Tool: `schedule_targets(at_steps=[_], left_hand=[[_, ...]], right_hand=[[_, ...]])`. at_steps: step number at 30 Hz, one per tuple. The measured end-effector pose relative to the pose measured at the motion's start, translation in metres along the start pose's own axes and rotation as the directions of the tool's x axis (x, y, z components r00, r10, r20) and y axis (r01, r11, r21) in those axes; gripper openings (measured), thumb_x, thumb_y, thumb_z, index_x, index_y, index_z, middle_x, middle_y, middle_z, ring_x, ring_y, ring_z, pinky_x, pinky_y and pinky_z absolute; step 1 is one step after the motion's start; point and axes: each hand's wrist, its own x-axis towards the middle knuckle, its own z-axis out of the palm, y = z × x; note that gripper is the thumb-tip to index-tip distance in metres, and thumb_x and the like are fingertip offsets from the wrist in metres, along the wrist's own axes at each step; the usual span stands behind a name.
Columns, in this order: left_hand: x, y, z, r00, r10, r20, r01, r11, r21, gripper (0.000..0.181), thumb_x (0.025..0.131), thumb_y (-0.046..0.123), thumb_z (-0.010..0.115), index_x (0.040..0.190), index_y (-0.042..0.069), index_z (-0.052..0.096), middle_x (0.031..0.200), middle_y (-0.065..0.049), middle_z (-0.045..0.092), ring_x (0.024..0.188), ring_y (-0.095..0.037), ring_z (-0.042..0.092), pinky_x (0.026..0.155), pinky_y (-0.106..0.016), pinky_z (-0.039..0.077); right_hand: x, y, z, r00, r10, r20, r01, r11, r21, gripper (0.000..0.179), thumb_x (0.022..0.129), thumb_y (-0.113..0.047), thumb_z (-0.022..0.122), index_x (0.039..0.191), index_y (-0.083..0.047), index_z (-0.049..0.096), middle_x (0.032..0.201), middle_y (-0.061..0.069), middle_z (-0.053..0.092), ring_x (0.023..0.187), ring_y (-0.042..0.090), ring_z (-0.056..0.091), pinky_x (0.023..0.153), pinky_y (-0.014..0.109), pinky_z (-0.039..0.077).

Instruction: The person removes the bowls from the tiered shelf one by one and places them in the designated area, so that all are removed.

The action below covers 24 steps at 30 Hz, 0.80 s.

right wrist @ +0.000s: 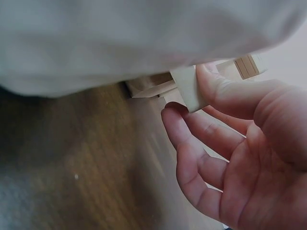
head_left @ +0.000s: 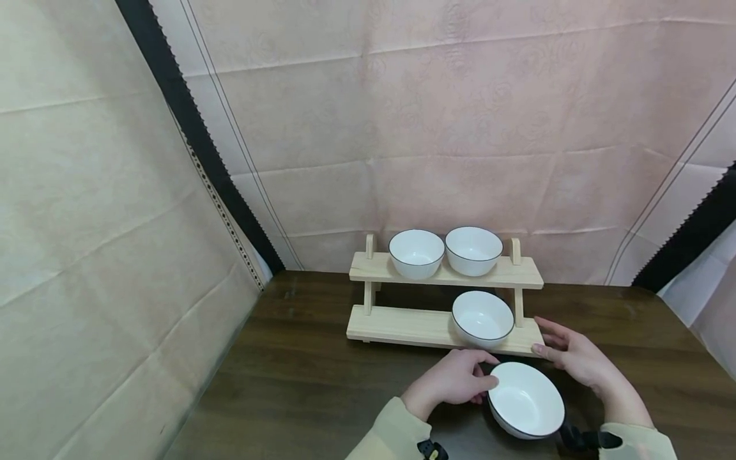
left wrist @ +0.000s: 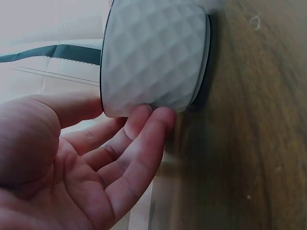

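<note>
My left hand (head_left: 454, 378) holds a white bowl (head_left: 528, 401) with a dark rim at its left side, in front of the stand. In the left wrist view the thumb lies at the rim and the fingertips (left wrist: 163, 115) touch the diamond-patterned side of this bowl (left wrist: 153, 57). My right hand (head_left: 581, 358) grips the right end of the lower shelf of a two-tier wooden stand (head_left: 402, 324). Thumb and fingers sit on opposite faces of the board end (right wrist: 187, 88) in the right wrist view, where a blurred white surface covers the top.
Two similar bowls, a left one (head_left: 416, 254) and a right one (head_left: 474, 250), stand side by side on the upper shelf. Another bowl (head_left: 482, 318) sits on the lower shelf, right of centre. The dark wooden table (head_left: 287, 377) meets cloth-covered walls (head_left: 460, 128) behind and left.
</note>
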Motion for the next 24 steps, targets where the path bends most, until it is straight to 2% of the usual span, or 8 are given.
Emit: schedule_targets(at_steps=[18, 24], left_hand=[[0.0012, -0.0001, -0.0030, 1.000, 0.014, 0.000, -0.014, 0.999, 0.030, 0.034, 0.105, 0.023, 0.072, 0.138, 0.019, 0.072, 0.072, 0.008, 0.063, 0.059, -0.007, 0.064, 0.058, -0.020, 0.052], [-0.0008, 0.0013, -0.0070, 0.999, 0.040, -0.031, -0.039, 0.999, 0.032, 0.032, 0.106, 0.025, 0.070, 0.137, 0.018, 0.073, 0.072, 0.006, 0.065, 0.059, -0.008, 0.064, 0.057, -0.021, 0.052]], right_hand=[[0.0015, 0.0016, -0.0001, 1.000, -0.008, -0.006, 0.008, 1.000, -0.008, 0.084, 0.108, -0.036, 0.068, 0.169, 0.004, 0.026, 0.156, 0.043, 0.051, 0.130, 0.045, 0.069, 0.093, 0.049, 0.065], [0.0011, 0.0011, 0.0002, 1.000, -0.006, -0.004, 0.006, 1.000, -0.010, 0.084, 0.109, -0.035, 0.068, 0.169, 0.005, 0.026, 0.156, 0.043, 0.051, 0.129, 0.043, 0.070, 0.093, 0.048, 0.065]])
